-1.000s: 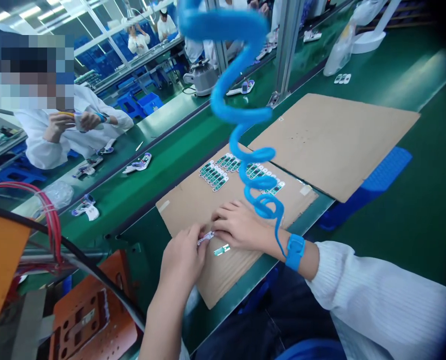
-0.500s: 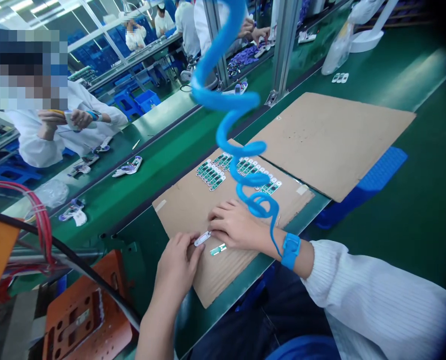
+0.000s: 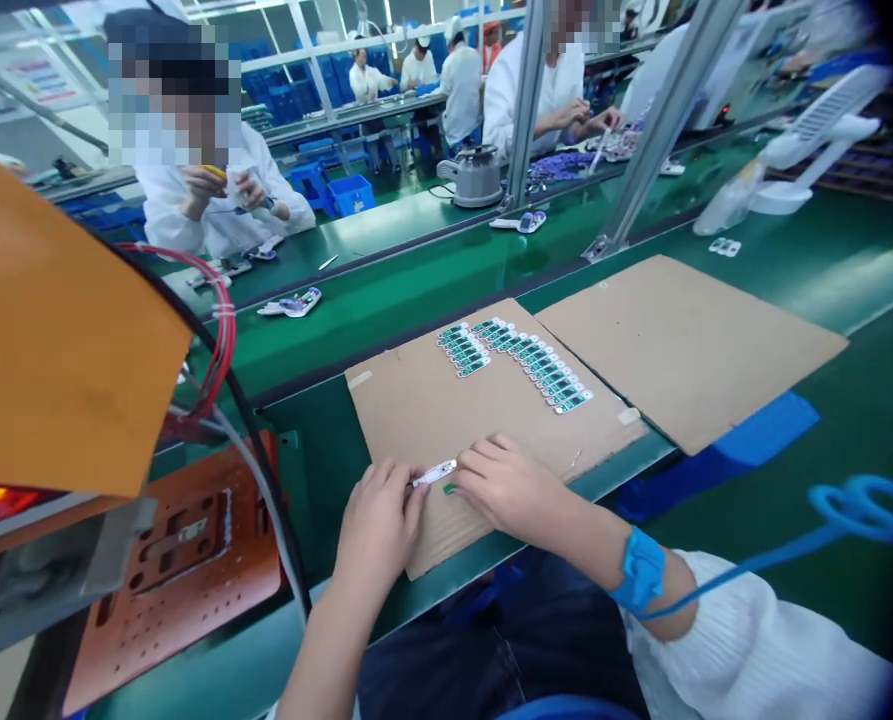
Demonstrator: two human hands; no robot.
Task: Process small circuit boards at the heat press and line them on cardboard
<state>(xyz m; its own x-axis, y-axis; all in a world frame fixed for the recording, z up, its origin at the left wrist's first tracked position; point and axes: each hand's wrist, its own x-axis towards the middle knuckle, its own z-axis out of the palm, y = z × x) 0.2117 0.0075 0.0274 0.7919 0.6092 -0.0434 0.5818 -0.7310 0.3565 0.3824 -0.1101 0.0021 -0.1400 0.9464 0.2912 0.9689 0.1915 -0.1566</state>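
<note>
My left hand (image 3: 380,515) pinches the left end of a small white plastic strip (image 3: 434,474) over the cardboard sheet (image 3: 397,415). My right hand (image 3: 507,482) is closed at the strip's right end, fingertips touching or almost touching it. A small green circuit board (image 3: 449,489) pokes out from under the right fingertips, which seem to grip it; most of it is hidden. Further back on the cardboard, white strips with green boards (image 3: 555,375) lie in a curved row, beside a shorter group (image 3: 462,350). A blue wrist strap (image 3: 641,570) circles my right wrist.
A second cardboard sheet (image 3: 686,350) lies to the right. An orange machine (image 3: 71,330) with an orange base plate (image 3: 183,570) stands at left. A green conveyor (image 3: 386,310) runs behind, carrying a white part (image 3: 292,303). Across it sits a co-worker (image 3: 221,200). A blue coiled cord (image 3: 858,510) hangs at right.
The view has turned and the coiled cord has swung to the right. My right fingers now cover most of the green board, which lay exposed before. My left hand keeps the white strip.
</note>
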